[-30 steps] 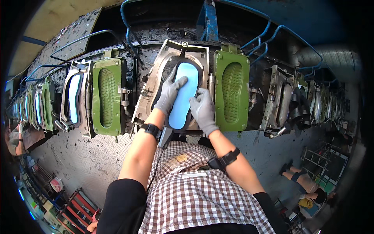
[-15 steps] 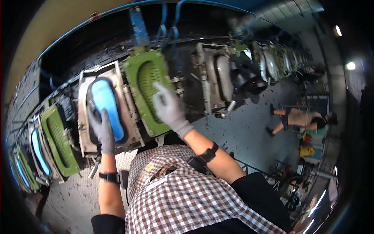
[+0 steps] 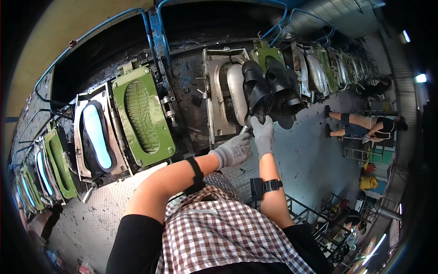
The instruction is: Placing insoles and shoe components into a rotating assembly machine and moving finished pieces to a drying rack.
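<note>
My left hand point(image 3: 233, 150), in a grey glove, is closed around the short metal handle point(image 3: 245, 130) at the near edge of an open mould point(image 3: 220, 109). In that mould lies a silvery, foot-shaped form point(image 3: 236, 93). Just right of it, my right hand point(image 3: 263, 137), gloved too, grips the near end of a black strapped sandal point(image 3: 258, 89). Another black sandal point(image 3: 282, 86) lies against it on the right, over a green mould plate point(image 3: 269, 55). Where the fingers meet the sandal is partly hidden.
At left stand a green mould plate point(image 3: 142, 116) with a ribbed sole cavity and a mould holding a pale blue sole point(image 3: 96, 134). More moulds point(image 3: 319, 68) line the bench to the right. Blue pipes point(image 3: 159, 27) arch behind. A person point(image 3: 365, 125) stands at far right.
Both hands have moved right, away from the blue sole and green plate. The left now grips the handle and the right grips the black sandal. My view has shifted right.
</note>
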Available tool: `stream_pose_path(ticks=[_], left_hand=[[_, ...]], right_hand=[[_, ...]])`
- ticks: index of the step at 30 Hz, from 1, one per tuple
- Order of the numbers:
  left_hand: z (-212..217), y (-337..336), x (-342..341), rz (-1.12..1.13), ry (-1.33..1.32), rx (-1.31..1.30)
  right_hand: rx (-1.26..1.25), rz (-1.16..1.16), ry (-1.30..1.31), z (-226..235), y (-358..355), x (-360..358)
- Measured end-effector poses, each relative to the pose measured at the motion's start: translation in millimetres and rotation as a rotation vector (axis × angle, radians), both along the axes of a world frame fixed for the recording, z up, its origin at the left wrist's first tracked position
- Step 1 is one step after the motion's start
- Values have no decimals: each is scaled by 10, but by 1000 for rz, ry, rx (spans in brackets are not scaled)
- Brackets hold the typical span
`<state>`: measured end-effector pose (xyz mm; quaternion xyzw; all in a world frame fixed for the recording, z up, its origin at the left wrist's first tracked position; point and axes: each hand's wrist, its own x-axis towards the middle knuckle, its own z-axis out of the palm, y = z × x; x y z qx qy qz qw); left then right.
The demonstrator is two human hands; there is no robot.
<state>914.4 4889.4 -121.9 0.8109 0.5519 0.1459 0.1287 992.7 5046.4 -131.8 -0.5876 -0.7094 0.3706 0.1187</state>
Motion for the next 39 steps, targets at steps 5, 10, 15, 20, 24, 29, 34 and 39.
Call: stream_pose_path(ticks=[5,10,15,20,24,29,34,39], left_hand=[[-386,-60,125,255,276,-122],[-721,-681,-111,314,1018,-182],[562,-150,-339,827,-202,-476],[-280,952,-800,1512,-1151,78],[-522,1133,-846,1362,-1852,-71],[-490,1013,-473,1442,-1855,77],[-604,724,-432,1457,-1495,-58],[-60,456,-5,1311,-1643,-765]], right_hand=[[-200,-37,605,437,-79,75],[-180,136,625,780,267,235],[-126,204,601,1037,624,225],[-175,332,635,1152,866,-113],[-95,415,735,968,1080,-509],[566,721,336,629,1235,-868],[319,1455,155,437,891,-951],[333,1388,206,388,802,-919]])
